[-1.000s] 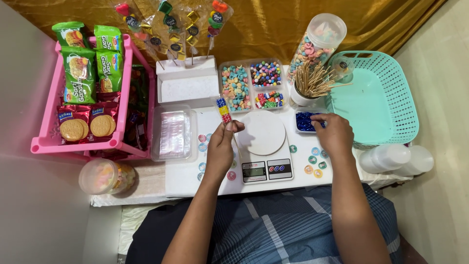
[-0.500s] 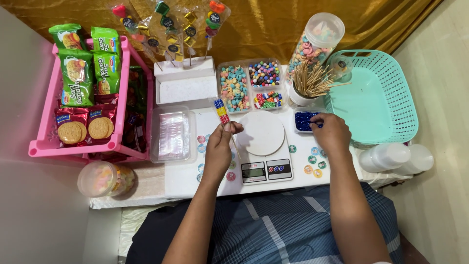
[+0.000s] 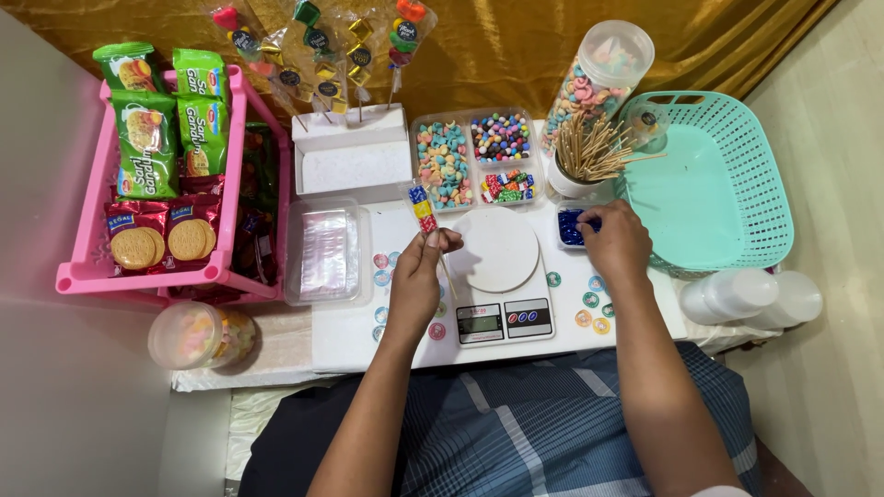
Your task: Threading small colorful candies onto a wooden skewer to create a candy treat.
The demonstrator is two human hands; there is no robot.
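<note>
Meanwhile, left hand (image 3: 419, 267) fingers pinching a candy skewer (image 3: 423, 213), right hand (image 3: 615, 241) fingers inside a small blue-candy dish (image 3: 567, 227).

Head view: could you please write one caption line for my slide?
Left hand holds a candy skewer beside a white kitchen scale while right hand reaches into a small blue-candy dish.

Bright, even overhead light (soft shadows only); sharp centre, edges perhaps slightly stretched.
</note>
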